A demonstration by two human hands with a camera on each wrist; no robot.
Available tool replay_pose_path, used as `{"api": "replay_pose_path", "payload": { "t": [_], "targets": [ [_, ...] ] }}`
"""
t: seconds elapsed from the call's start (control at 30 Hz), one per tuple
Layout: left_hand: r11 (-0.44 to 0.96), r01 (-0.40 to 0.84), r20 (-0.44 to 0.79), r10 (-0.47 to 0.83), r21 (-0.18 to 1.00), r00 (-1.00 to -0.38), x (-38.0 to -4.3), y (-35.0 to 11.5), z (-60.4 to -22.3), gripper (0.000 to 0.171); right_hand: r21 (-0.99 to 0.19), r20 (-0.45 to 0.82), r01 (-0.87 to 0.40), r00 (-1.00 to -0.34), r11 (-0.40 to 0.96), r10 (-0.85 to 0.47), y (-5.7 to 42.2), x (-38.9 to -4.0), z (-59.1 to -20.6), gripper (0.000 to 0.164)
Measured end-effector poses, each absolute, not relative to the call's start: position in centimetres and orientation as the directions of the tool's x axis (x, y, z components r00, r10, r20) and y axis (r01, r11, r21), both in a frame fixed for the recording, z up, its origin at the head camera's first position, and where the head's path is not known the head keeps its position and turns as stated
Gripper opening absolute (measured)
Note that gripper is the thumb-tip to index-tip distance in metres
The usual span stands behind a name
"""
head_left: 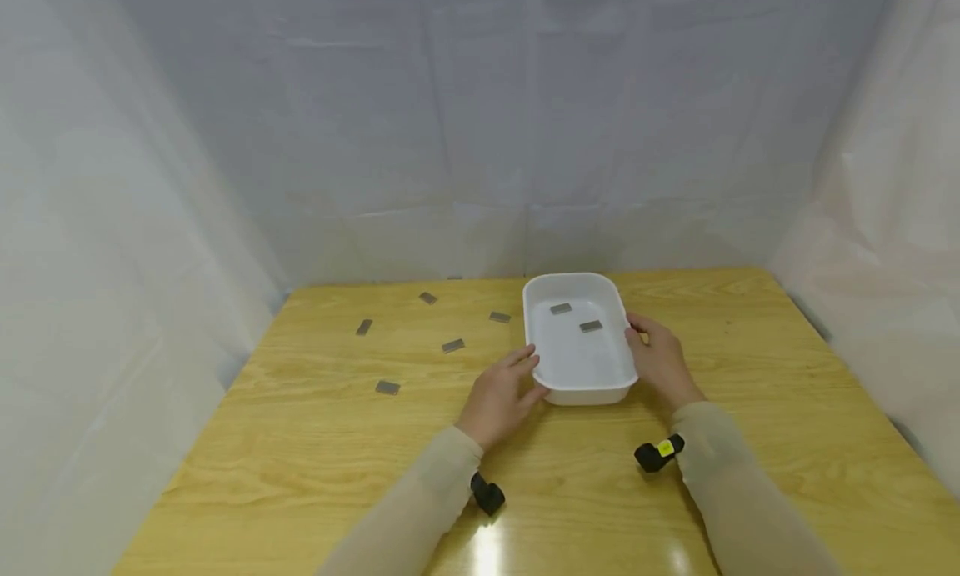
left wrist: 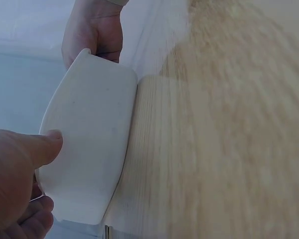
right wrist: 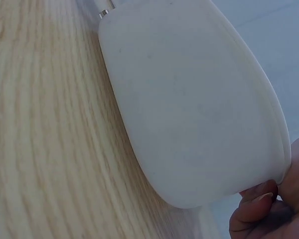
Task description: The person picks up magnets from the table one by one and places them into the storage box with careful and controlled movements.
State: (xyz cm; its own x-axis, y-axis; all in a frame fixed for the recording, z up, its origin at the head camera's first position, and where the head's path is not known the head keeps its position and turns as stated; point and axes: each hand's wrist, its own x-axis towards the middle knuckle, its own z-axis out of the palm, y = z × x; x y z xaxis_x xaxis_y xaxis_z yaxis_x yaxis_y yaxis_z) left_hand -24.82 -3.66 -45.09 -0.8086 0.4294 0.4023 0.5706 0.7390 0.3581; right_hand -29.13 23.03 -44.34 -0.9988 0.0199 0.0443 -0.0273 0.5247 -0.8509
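A white plastic tub stands on the wooden table, right of the middle in the head view. Two small grey rectangular pieces lie inside: one farther back, one nearer the right wall. My left hand holds the tub's near left corner. In the left wrist view the thumb presses its near wall, with the fingers curled at its side. My right hand grips the right side by the rim; curled fingers show below the rim in the right wrist view.
Several more grey pieces lie scattered left of the tub, among them one near the front, one in the middle and one close to the tub. Pale sheeting hangs behind the table and on both sides.
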Motion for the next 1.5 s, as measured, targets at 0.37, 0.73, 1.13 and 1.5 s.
{"api": "replay_pose_path", "payload": {
  "t": [0.37, 0.73, 1.13, 1.5],
  "targets": [
    [0.743, 0.548, 0.376, 0.416, 0.385, -0.828, -23.9, -2.7, -45.8, 0.054, -0.968, -0.131, 0.141, -0.989, 0.209, 0.062, 23.9, -26.8, -45.6, 0.066],
    [0.748, 0.547, 0.384, 0.411, 0.377, -0.827, -23.6, -2.8, -45.5, 0.055, -0.957, -0.238, 0.219, -0.968, -0.191, 0.084, 23.5, -24.3, -46.0, 0.036],
    [0.746, 0.540, 0.378, 0.405, 0.389, -0.832, -24.0, -3.6, -45.1, 0.054, -0.924, -0.188, 0.172, -0.982, -0.342, 0.014, 23.3, -25.4, -47.3, 0.026],
    [0.734, 0.531, 0.321, 0.426, 0.425, -0.846, -24.5, -3.8, -44.2, 0.057, -0.919, -0.165, 0.153, -0.986, -0.363, 0.003, 23.6, -25.7, -47.3, 0.020]
  ]
}}
